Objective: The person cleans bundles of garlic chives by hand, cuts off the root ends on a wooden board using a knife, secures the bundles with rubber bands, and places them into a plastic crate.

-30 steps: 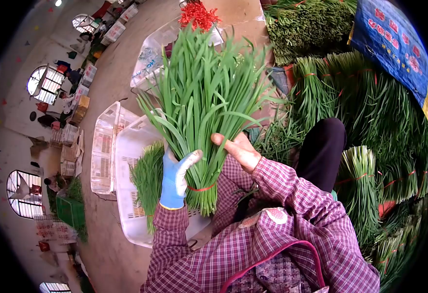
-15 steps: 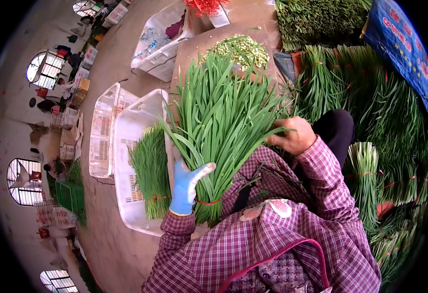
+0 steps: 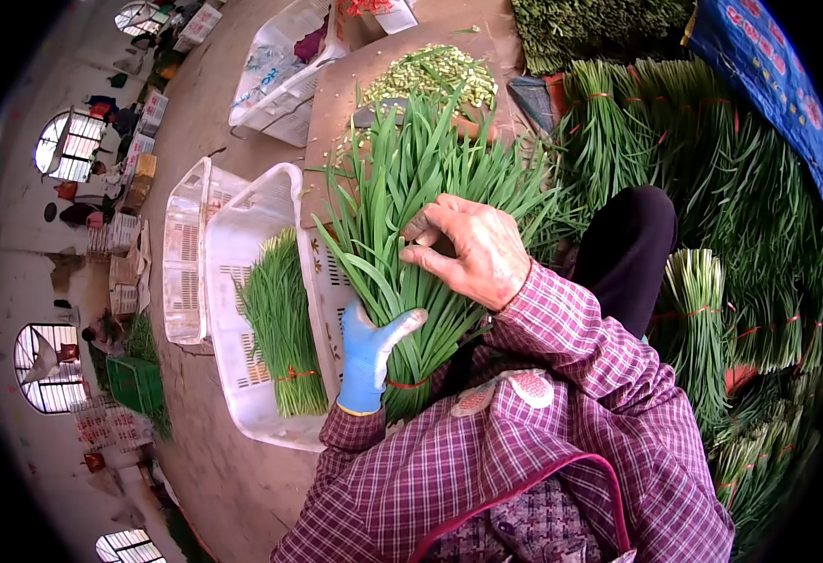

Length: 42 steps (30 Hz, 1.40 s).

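Gripping greens (image 3: 385, 267): left hand (image 3: 366, 355) (right hand (image 3: 475, 250) perhaps touching).

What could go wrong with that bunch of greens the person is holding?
The bunch fans out loosely above its low red band, so some leaves might slip or bend if the gloved left hand loosened its grip. The bare right hand is in close over the leaves and could crease or snap one.
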Each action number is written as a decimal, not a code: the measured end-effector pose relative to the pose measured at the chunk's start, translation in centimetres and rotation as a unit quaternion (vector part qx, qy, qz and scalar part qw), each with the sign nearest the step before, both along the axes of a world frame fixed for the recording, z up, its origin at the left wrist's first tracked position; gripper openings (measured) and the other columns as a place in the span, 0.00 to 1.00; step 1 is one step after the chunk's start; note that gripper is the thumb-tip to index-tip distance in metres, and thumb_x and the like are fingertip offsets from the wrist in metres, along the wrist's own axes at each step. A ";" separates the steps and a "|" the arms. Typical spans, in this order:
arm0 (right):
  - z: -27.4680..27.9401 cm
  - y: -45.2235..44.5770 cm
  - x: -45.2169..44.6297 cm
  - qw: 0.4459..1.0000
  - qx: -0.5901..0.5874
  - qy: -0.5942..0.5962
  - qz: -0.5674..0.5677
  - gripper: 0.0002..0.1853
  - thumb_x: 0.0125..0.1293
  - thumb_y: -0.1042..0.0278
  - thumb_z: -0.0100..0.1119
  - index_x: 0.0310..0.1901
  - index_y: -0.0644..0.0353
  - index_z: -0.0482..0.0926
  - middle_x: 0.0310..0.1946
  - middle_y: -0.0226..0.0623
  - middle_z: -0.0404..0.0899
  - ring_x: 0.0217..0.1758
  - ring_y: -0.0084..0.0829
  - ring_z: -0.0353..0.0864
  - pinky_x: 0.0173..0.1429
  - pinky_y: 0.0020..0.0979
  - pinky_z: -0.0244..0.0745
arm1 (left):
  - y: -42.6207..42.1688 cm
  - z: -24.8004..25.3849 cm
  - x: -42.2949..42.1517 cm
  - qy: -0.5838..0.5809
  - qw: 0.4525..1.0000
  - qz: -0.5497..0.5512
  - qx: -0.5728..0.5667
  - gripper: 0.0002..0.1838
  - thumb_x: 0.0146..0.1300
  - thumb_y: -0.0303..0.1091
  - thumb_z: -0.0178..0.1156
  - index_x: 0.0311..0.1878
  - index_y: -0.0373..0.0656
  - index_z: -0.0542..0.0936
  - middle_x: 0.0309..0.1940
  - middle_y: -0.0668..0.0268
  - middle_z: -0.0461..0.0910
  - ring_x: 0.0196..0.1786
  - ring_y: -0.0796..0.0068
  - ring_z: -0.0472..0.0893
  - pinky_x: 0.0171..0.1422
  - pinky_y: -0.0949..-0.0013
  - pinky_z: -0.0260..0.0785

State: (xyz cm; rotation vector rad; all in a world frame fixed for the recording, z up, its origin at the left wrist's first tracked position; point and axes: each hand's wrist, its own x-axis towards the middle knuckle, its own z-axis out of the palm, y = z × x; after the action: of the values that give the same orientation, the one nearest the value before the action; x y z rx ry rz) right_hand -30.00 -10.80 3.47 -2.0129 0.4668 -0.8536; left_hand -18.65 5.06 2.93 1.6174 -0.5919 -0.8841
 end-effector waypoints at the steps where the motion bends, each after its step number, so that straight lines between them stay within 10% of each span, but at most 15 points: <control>1: 0.0 0.1 0.1 1.000 0.001 0.015 0.000 0.10 0.56 0.63 0.65 0.35 0.59 0.79 0.28 0.35 0.79 0.31 0.36 0.82 0.38 0.34 0.75 | 0.0 -0.1 0.0 -0.005 1.000 -0.001 0.001 0.22 0.52 0.20 0.69 0.51 0.32 0.75 0.41 0.62 0.81 0.38 0.77 0.81 0.43 0.75 0.76; 10: -2.5 1.0 1.2 0.990 0.087 -0.069 -0.084 0.07 0.55 0.66 0.63 0.30 0.60 0.78 0.27 0.36 0.78 0.29 0.36 0.80 0.36 0.34 0.74 | -0.4 0.5 -0.6 -0.007 1.000 0.018 -0.019 0.21 0.53 0.21 0.68 0.50 0.31 0.75 0.41 0.61 0.81 0.38 0.76 0.82 0.43 0.75 0.77; 15: -2.4 -4.4 -0.8 0.932 0.253 -0.209 -0.154 0.10 0.64 0.66 0.60 0.33 0.66 0.79 0.20 0.27 0.74 0.25 0.17 0.70 0.32 0.27 0.69 | 0.2 0.1 -0.8 0.018 0.999 0.039 -0.024 0.20 0.53 0.21 0.67 0.49 0.29 0.74 0.41 0.58 0.81 0.39 0.72 0.83 0.45 0.72 0.79; 20: 2.4 -2.6 -2.6 0.977 -0.145 -0.031 -0.151 0.09 0.56 0.59 0.64 0.32 0.53 0.77 0.30 0.30 0.75 0.38 0.36 0.75 0.38 0.35 0.71 | 0.0 -0.3 -0.2 0.015 1.000 0.003 0.016 0.20 0.54 0.23 0.67 0.50 0.29 0.74 0.41 0.59 0.80 0.39 0.72 0.83 0.46 0.72 0.78; 23: 0.6 -1.1 -0.5 0.961 -0.265 -0.031 -0.067 0.11 0.54 0.60 0.65 0.37 0.50 0.76 0.38 0.28 0.74 0.50 0.34 0.72 0.60 0.45 0.66 | 0.0 -0.3 -0.3 -0.006 1.000 0.003 0.007 0.20 0.55 0.26 0.66 0.50 0.30 0.74 0.41 0.60 0.80 0.40 0.73 0.82 0.49 0.71 0.75; 32: -3.8 -1.8 -2.3 0.965 -0.236 0.070 -0.087 0.09 0.59 0.58 0.62 0.35 0.50 0.77 0.31 0.29 0.73 0.44 0.36 0.73 0.65 0.53 0.60 | 1.2 -1.9 0.2 -0.015 0.998 0.063 -0.029 0.21 0.62 0.31 0.59 0.54 0.27 0.70 0.49 0.54 0.78 0.51 0.68 0.80 0.60 0.66 0.72; 42: 0.2 -1.2 0.0 0.969 -0.232 -0.019 -0.083 0.13 0.50 0.61 0.68 0.39 0.50 0.80 0.30 0.32 0.66 0.39 0.36 0.70 0.55 0.40 0.64 | -0.8 0.2 -1.4 -0.016 0.998 0.050 -0.027 0.23 0.57 0.28 0.64 0.56 0.33 0.72 0.48 0.62 0.77 0.46 0.76 0.76 0.55 0.70 0.69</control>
State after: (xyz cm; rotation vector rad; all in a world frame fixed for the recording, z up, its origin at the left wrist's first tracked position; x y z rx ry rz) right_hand -29.97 -11.98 3.68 -2.3992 0.4491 -1.1894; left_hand -20.05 4.22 3.18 1.6003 -0.5467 -0.7636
